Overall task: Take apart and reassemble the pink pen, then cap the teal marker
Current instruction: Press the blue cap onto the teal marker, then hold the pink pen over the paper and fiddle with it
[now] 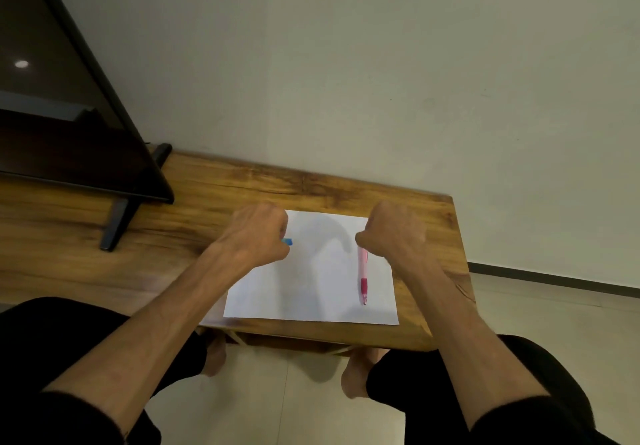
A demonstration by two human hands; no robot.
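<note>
A white sheet of paper [311, 292] lies on the wooden table [207, 202]. The pink pen [363, 273] lies flat on the sheet's right side, its dark pink grip and tip toward me. My right hand [394, 233] is closed in a fist at the pen's far end, and the thumb is right at that end. My left hand [256, 233] is a fist over the sheet's left far corner. A short teal piece of the marker [287, 242] sticks out of it on the thumb side. The rest of the marker is hidden.
A dark flat screen [69, 115] on a black stand [117, 223] occupies the table's left side. The wall rises just behind the table. The table's right edge [462, 254] is close to my right hand. My knees and bare feet are below the near edge.
</note>
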